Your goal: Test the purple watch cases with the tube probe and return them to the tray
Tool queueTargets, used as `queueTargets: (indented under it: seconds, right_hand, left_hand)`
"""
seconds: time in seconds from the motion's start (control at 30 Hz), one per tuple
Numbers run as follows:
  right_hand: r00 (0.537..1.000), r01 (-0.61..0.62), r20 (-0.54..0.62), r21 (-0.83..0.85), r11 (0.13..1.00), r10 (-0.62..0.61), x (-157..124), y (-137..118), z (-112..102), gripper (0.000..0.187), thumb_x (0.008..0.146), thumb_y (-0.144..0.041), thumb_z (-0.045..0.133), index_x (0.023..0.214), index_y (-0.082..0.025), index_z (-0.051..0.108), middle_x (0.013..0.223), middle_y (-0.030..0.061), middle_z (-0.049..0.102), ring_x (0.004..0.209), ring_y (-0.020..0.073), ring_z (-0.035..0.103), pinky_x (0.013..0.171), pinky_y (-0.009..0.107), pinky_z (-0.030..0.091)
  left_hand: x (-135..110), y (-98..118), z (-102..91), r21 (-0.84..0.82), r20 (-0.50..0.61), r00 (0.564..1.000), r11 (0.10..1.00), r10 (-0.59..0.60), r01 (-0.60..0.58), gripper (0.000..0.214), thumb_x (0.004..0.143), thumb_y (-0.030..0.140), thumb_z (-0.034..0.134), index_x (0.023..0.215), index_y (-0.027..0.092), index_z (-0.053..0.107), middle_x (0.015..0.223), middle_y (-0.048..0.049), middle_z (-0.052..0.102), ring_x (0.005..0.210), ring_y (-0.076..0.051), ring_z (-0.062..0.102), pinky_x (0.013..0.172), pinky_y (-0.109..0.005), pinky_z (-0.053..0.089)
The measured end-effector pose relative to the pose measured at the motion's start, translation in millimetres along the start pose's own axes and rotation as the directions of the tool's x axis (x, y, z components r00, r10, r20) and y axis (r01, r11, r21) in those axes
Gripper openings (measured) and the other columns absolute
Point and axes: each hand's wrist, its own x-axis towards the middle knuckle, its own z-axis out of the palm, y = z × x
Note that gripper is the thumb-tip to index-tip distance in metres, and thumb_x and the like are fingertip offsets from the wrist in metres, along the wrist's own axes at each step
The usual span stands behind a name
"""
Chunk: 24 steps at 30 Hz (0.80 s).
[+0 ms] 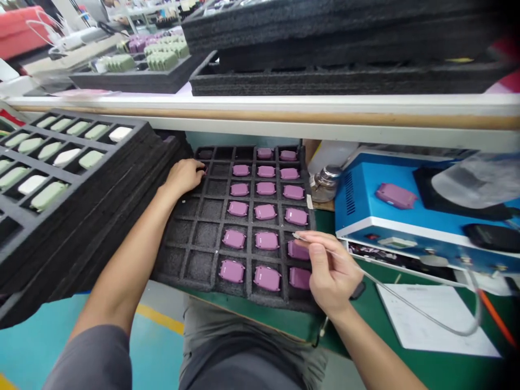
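right hand (331,271): pinches thin corded probe (299,236), tip just above lilac plastic cases (267,240) in foam tray (199,268) | left hand (182,177): curled at tray's far corner, grip unclear | risk: slipping tip could scratch a case; dragging cord could shift cases

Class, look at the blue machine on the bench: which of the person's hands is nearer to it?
Right. The right hand, pinching a thin cable, is just below and left of the blue machine. The left hand is farther off, across the foam tray, at its left edge.
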Motion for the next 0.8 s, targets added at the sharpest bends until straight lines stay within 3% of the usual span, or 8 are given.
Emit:
queueTargets:
  seconds: [0.1,0.17,0.23,0.33,0.43,0.53,0.63,0.8]
  right_hand:
    - [0.999,-0.014,-0.029,0.03,0.999,0.015,1.0,-3.5,2.4,0.012,0.1,-0.023,0.067,0.101,-0.022,0.079,0.096,0.0055,0.08,0.089,0.0199,0.08,0.073,0.033,0.071]
    - [0.998,-0.035,-0.057,0.026,0.999,0.037,1.9,-6.2,4.7,0.011,0.1,-0.024,0.068,0.104,-0.021,0.078,0.094,0.0045,0.081,0.082,0.0175,0.08,0.072,0.031,0.071]
    - [0.996,-0.047,-0.08,0.015,0.999,0.048,2.5,-7.6,6.4,0.011,0.1,-0.024,0.068,0.105,-0.021,0.077,0.094,0.0041,0.081,0.079,0.0167,0.08,0.073,0.031,0.071]
    - [0.996,-0.007,-0.094,0.02,1.0,0.009,2.6,-5.5,6.3,0.01,0.102,-0.025,0.065,0.103,-0.021,0.075,0.094,0.0044,0.079,0.085,0.0185,0.08,0.073,0.034,0.072]
    - [0.995,0.059,-0.084,-0.015,0.998,-0.06,2.9,-1.2,2.8,0.011,0.103,-0.025,0.063,0.102,-0.023,0.073,0.099,0.0054,0.077,0.096,0.0208,0.078,0.079,0.04,0.072]
    - [0.993,0.104,-0.052,-0.069,0.992,-0.107,5.0,0.4,-0.9,0.012,0.104,-0.025,0.061,0.103,-0.024,0.072,0.102,0.0064,0.075,0.101,0.0226,0.078,0.086,0.045,0.069]
    - [0.992,0.126,-0.014,-0.092,0.988,-0.127,9.2,-2.3,-1.8,0.012,0.104,-0.024,0.06,0.104,-0.024,0.072,0.101,0.0065,0.076,0.101,0.024,0.079,0.088,0.046,0.068]
    - [0.988,0.157,0.02,-0.1,0.983,-0.155,15.1,-7.5,0.2,0.014,0.103,-0.02,0.061,0.106,-0.025,0.074,0.102,0.0065,0.079,0.1,0.0238,0.08,0.087,0.044,0.068]
  left_hand:
    - [1.8,-8.6,-13.0,-0.011,0.012,1.0,1.0,0.002,-0.002,0.018,0.096,0.023,0.074,0.111,0.013,0.076,0.111,-0.0062,0.08,0.11,-0.021,0.074,0.113,-0.047,0.051]
    - [0.5,0.6,-19.0,-0.028,-0.015,1.0,1.0,0.001,-0.001,0.016,0.098,0.024,0.072,0.108,0.012,0.076,0.108,-0.0059,0.079,0.112,-0.023,0.073,0.115,-0.049,0.05]
    - [-12.5,22.8,-20.7,-0.042,-0.061,0.998,0.999,-0.002,0.0,0.017,0.101,0.02,0.065,0.112,0.013,0.076,0.106,-0.0056,0.079,0.114,-0.023,0.072,0.118,-0.046,0.047]
    - [-59.6,77.1,-8.3,-0.176,-0.109,0.993,0.982,0.042,-0.061,0.028,0.1,0.02,0.063,0.125,0.017,0.076,0.119,-0.0057,0.08,0.112,-0.022,0.073,0.108,-0.035,0.053]
    - [-119.1,135.6,18.9,-0.632,-0.012,0.993,0.768,0.117,-0.098,0.027,0.096,0.021,0.068,0.12,0.017,0.079,0.114,-0.0063,0.083,0.096,-0.021,0.078,0.087,-0.03,0.06]
    - [-155.0,169.4,45.0,-0.822,0.091,0.992,0.568,0.087,0.025,0.028,0.094,0.024,0.069,0.119,0.015,0.079,0.107,-0.0068,0.084,0.086,-0.019,0.078,0.077,-0.028,0.061]
    - [-159.3,175.8,59.1,-0.872,0.12,0.992,0.48,0.027,0.093,0.032,0.093,0.025,0.07,0.121,0.014,0.078,0.114,-0.0086,0.083,0.092,-0.02,0.079,0.083,-0.028,0.062]
    - [-151.8,173.3,60.4,-0.875,0.11,0.994,0.476,0.019,0.088,0.033,0.092,0.027,0.073,0.122,0.014,0.079,0.116,-0.0088,0.083,0.095,-0.021,0.079,0.085,-0.028,0.062]
